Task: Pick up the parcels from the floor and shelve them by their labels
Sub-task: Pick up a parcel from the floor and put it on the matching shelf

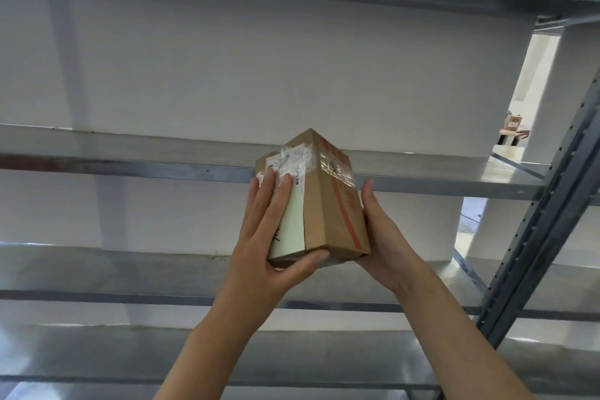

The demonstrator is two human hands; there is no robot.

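A brown cardboard parcel (324,204) with a white label, clear tape and red printed stripes is held up in front of the metal shelving. My left hand (266,237) lies flat on its labelled left face with the thumb under the near bottom edge. My right hand (380,234) supports its right side from below. The parcel's far top corner reaches the height of the grey shelf board (130,153) behind it.
Grey metal shelf boards run across at several heights, with a white wall behind. A dark perforated upright (545,214) stands at the right. Through the gap at far right, a small box (513,123) sits on a distant surface.
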